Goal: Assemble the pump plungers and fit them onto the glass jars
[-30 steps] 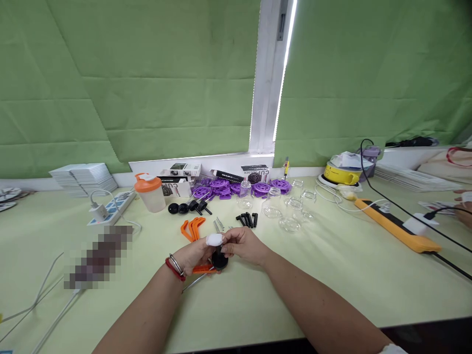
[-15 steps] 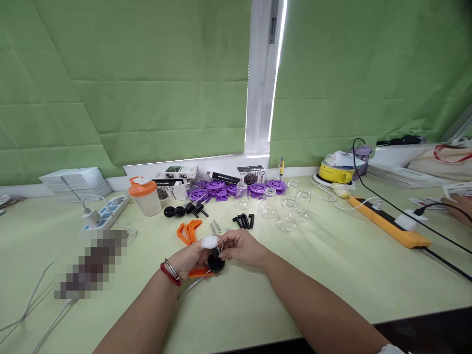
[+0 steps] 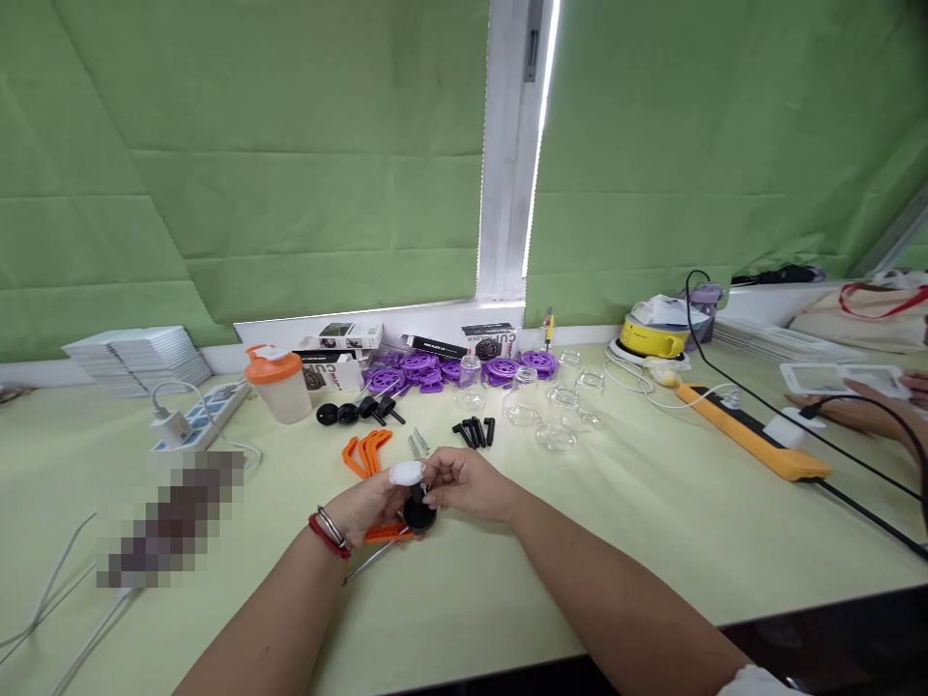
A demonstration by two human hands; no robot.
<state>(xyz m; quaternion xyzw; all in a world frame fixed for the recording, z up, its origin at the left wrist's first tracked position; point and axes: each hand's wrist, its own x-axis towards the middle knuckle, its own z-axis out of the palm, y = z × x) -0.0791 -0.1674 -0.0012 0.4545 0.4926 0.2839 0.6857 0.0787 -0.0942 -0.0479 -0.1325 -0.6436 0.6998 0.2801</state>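
Observation:
My left hand [image 3: 377, 503] is closed around a black round-based part [image 3: 420, 515] with an upright stem. Its thumb has a white wrap [image 3: 407, 473]. An orange handle piece [image 3: 388, 533] and a thin metal rod [image 3: 369, 562] stick out beneath that hand; I cannot tell whether they are gripped or joined to the black part. My right hand [image 3: 464, 483] pinches at the stem, its fingertips on something small that I cannot make out. Just beyond lie orange bent handles [image 3: 367, 452], metal pins [image 3: 419, 443] and black L-shaped pieces [image 3: 475, 431].
Black round knobs with stems [image 3: 348, 413], a shaker bottle [image 3: 279, 387], purple wheel-shaped parts [image 3: 420, 367] and clear glass vessels [image 3: 523, 396] stand farther back. Power strips lie left [image 3: 207, 420] and right [image 3: 754, 435]. At far right another person's hands [image 3: 862, 411] hold a white tray.
The view has shifted slightly. My hands keep nearly the same hold on the black part. At far right, the other person's hands now show with a white tray.

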